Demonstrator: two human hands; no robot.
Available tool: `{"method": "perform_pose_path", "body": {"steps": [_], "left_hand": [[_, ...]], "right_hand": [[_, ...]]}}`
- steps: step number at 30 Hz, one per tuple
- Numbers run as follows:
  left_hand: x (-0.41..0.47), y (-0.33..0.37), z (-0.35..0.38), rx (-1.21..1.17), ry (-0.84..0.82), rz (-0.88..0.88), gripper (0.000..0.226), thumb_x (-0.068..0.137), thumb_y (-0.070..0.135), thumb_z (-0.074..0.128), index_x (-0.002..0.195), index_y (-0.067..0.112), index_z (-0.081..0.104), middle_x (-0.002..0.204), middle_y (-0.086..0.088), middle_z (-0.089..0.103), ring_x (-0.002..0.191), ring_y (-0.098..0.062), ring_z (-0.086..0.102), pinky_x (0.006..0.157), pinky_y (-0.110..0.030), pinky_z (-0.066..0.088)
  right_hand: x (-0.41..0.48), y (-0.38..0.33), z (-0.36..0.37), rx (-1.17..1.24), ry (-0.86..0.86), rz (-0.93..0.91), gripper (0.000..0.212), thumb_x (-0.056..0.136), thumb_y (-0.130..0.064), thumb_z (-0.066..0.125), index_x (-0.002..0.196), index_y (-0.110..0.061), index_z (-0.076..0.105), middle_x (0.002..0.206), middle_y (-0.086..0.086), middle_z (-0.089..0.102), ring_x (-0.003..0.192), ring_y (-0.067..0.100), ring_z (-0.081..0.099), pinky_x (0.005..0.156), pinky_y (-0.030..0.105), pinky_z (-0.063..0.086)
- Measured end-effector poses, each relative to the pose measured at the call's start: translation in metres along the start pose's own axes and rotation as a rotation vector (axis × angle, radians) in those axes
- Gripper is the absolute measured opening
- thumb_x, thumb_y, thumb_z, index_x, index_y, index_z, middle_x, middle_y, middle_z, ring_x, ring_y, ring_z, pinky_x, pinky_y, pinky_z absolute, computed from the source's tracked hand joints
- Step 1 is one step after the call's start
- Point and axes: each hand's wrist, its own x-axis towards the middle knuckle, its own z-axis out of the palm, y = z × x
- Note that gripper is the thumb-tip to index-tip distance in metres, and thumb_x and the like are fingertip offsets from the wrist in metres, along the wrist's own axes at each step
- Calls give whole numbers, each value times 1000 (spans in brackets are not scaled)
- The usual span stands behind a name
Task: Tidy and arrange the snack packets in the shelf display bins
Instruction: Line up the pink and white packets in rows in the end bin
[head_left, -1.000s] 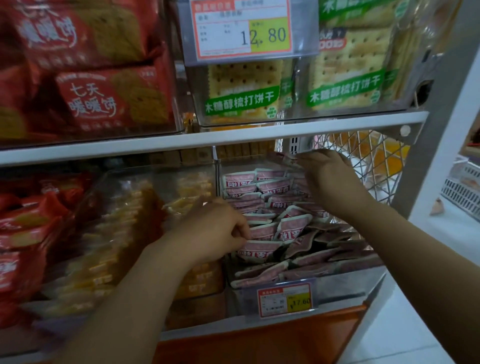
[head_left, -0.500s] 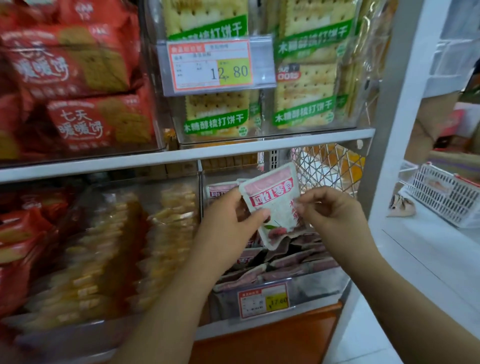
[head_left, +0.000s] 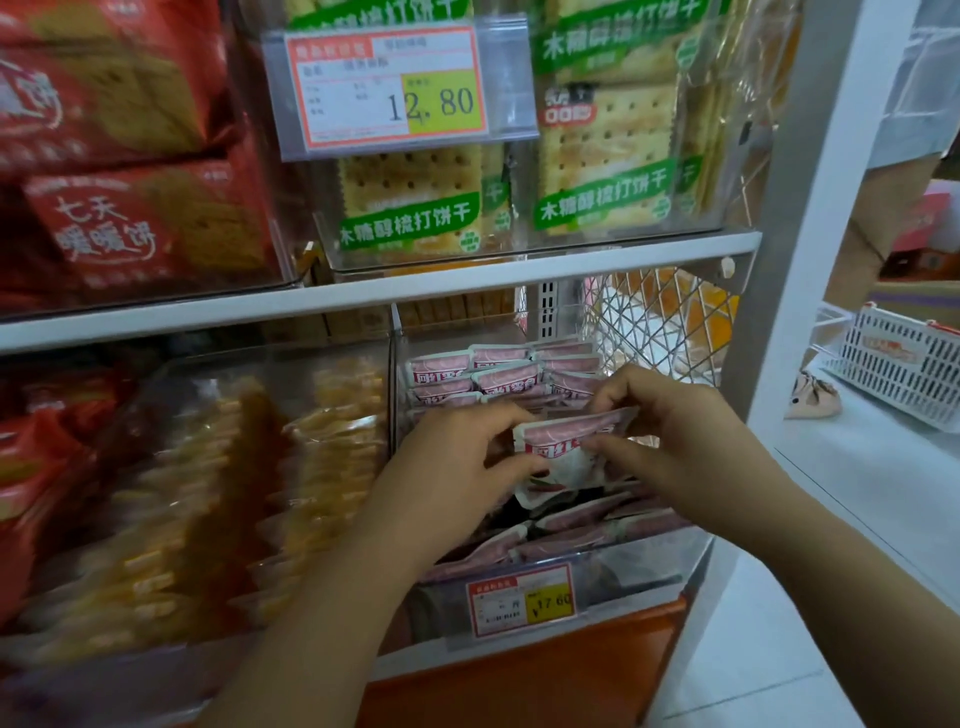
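Observation:
A clear plastic bin (head_left: 644, 564) on the lower shelf holds several small pink-and-white snack packets (head_left: 498, 376), upright in rows at the back and lying flat at the front. Both hands grip one such packet (head_left: 563, 457) low over the middle of the bin. My left hand (head_left: 452, 473) pinches its left edge, while my right hand (head_left: 680, 436) grips its top and right side. The packet's lower part is partly hidden by my fingers.
Left of the bin is a clear bin of yellow-orange packets (head_left: 218, 499). Red packets (head_left: 31, 467) are at the far left. The upper shelf (head_left: 467, 283) carries green-labelled cracker packs (head_left: 410, 208) and a price tag (head_left: 395, 85). A white basket (head_left: 898, 364) sits at right.
The hands took a packet out of the bin, held it up facing me, and have now lowered it down into the bin. The camera view has moved closer.

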Motion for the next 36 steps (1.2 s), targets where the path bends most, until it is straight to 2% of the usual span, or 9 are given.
{"method": "perform_pose_path", "body": {"steps": [6, 10, 15, 18, 21, 23, 26, 31, 36], "left_hand": [[-16, -6, -6, -72, -35, -2, 13, 86, 29, 66, 96, 37, 66, 86, 30, 61, 87, 15, 57, 73, -5, 45], [-23, -10, -4, 151, -187, 18, 28, 85, 45, 62, 111, 37, 65, 101, 25, 63, 94, 9, 55, 94, -24, 45], [-25, -10, 1, 466, -295, 34, 45, 86, 64, 44, 124, 42, 54, 130, 23, 53, 126, 1, 40, 116, -37, -3], [-25, -8, 0, 472, -304, 20, 47, 86, 64, 43, 126, 41, 53, 131, 21, 52, 129, 0, 36, 114, -39, -11], [-25, -7, -1, 500, -314, 7, 49, 85, 66, 41, 125, 41, 54, 130, 22, 52, 131, -1, 32, 112, -39, -16], [-26, -7, -2, 521, -335, -17, 53, 84, 69, 37, 126, 41, 53, 133, 24, 49, 135, -1, 24, 111, -42, -20], [-25, -12, -5, 579, -375, -42, 57, 82, 72, 36, 128, 42, 52, 142, 27, 37, 141, -6, 13, 112, -52, -17], [-26, -21, -10, 599, -344, -62, 38, 90, 60, 40, 117, 43, 60, 142, 29, 37, 142, -8, 13, 110, -58, -12], [-25, -21, -11, 632, -337, -48, 30, 91, 52, 47, 114, 41, 62, 141, 28, 39, 140, -8, 16, 111, -59, -10]], "right_hand": [[-4, 1, -22, -18, -92, 70, 26, 78, -8, 73, 73, -29, 59, 72, -7, 65, 60, 9, 61, 57, 24, 50], [-6, 2, -27, -92, -255, 88, 39, 82, 0, 65, 72, -38, 62, 74, -29, 64, 72, -6, 61, 61, 8, 46], [-5, 5, -15, -197, -259, 35, 20, 85, -10, 66, 92, -26, 73, 77, -30, 59, 72, -17, 56, 65, -1, 39], [-5, 11, -9, -219, -242, 26, 19, 86, -14, 65, 102, -20, 73, 86, -16, 67, 69, -7, 59, 64, 2, 41], [-1, 18, 0, -273, -173, -14, 15, 88, -17, 62, 79, -10, 71, 63, 8, 66, 57, 18, 59, 56, 26, 45], [2, 23, 5, -279, -96, -39, 28, 89, -21, 60, 62, -14, 61, 45, 2, 47, 45, 10, 44, 49, 20, 36], [4, 22, 4, -176, 40, -55, 37, 88, -23, 59, 54, -28, 47, 43, -7, 24, 44, 10, 31, 44, 12, 27], [1, 23, -12, -157, 5, 15, 17, 84, -19, 65, 67, -20, 66, 44, -6, 47, 46, 7, 44, 47, 11, 33], [-5, 14, -16, -143, -162, 52, 16, 85, -8, 65, 91, -19, 75, 67, -29, 60, 68, -13, 59, 59, 1, 39]]}}
